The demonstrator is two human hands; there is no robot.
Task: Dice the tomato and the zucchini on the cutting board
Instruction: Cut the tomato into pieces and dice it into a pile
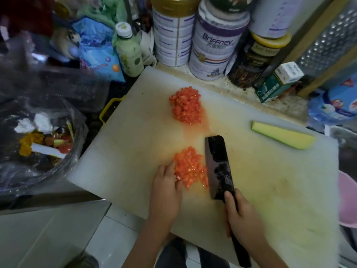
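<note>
Now | L hand (167, 183) flat, bracing tomato dice (190, 168) vs knife (218, 167), mid board (131, 136) | R hand (240, 217) grips handle | zucchini (282, 137) undiced, board's right.

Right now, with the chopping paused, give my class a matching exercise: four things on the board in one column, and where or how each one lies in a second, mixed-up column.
Column A
1. far tomato pile
2. near tomato pile
3. zucchini piece
4. cleaver

Column B
a. gripped by its handle in the right hand
b. in one long piece, near the right edge of the cutting board
c. between the left hand and the blade
d. diced, lying alone towards the back, nothing touching it

Pairs: 1-d, 2-c, 3-b, 4-a
</note>
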